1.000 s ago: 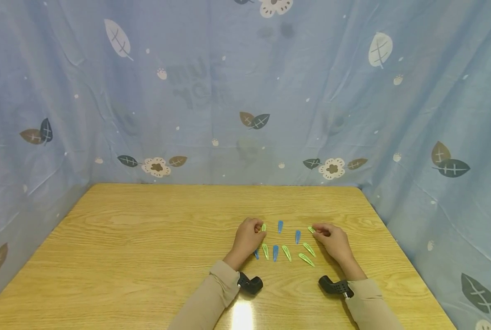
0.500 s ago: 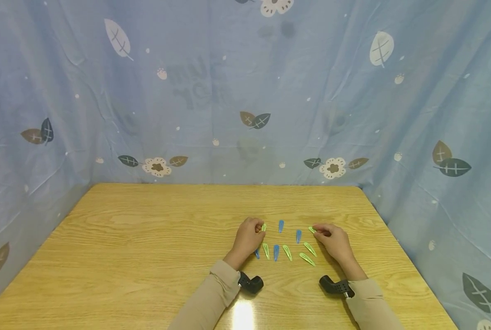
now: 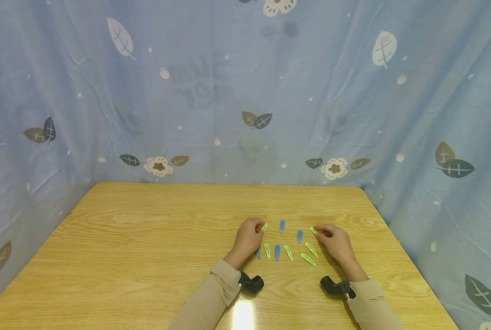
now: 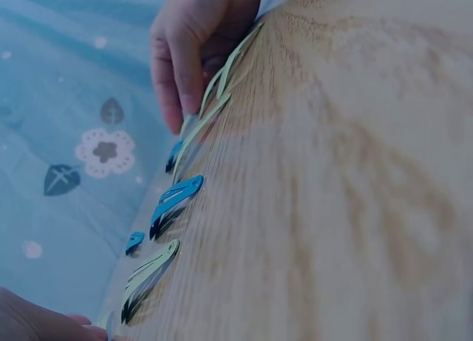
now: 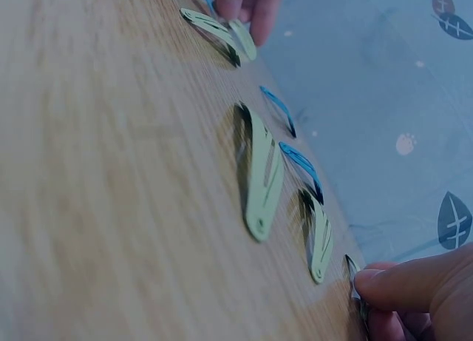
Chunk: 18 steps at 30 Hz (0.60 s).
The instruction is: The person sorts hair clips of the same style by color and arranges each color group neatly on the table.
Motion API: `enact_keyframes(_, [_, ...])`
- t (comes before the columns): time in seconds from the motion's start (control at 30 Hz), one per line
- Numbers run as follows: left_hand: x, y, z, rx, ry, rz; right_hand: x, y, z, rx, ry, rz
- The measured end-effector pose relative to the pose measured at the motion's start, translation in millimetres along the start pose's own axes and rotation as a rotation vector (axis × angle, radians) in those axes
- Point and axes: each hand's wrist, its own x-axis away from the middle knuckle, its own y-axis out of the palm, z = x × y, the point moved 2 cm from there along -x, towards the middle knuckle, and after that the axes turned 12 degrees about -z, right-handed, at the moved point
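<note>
Slim snap-type hair clips lay on the desk [image 3: 146, 256], and the centre blue clip [image 3: 277, 253] sat between a green left neighbour [image 3: 267, 251] and a green right neighbour [image 3: 288, 253]. Beyond and to the left of the centre blue clip, the left grip [image 3: 247, 237] pinched a left green clip [image 3: 264, 227] at the fingertips. Beyond and to the right of it, the right grip [image 3: 336, 242] held a right green clip [image 3: 313, 230] between thumb and finger. Of each held clip only a part showed; whether either was snapped apart could not be told.

Such clips were likely very light and thin, probably springy metal under a smooth coat: stiff along their length, a little slippery on the flat faces, and hard to break, though a careless squeeze might have popped one. Each looked slightly bowed, with shadow under it, which would have let a nail or fingertip slip beneath an edge. The safest hold seemed to be across the two long edges near the broad end. The far blue clip [image 3: 282, 226], almost straight beyond the centre blue clip, appeared to leave enough bare wood around it for such a pinch.
</note>
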Motion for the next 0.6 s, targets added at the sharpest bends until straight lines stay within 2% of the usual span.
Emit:
enact_keyframes(0.33, [-0.8, 0.0, -4.1, -0.018, 0.01, 0.02, 0.4, 0.3, 0.7, 0.001, 0.011, -0.002])
enact_keyframes(0.6, [-0.3, -2.6, -7.2, 0.068, 0.037, 0.037, 1.3, -0.7, -1.1, 0.002, 0.016, -0.002])
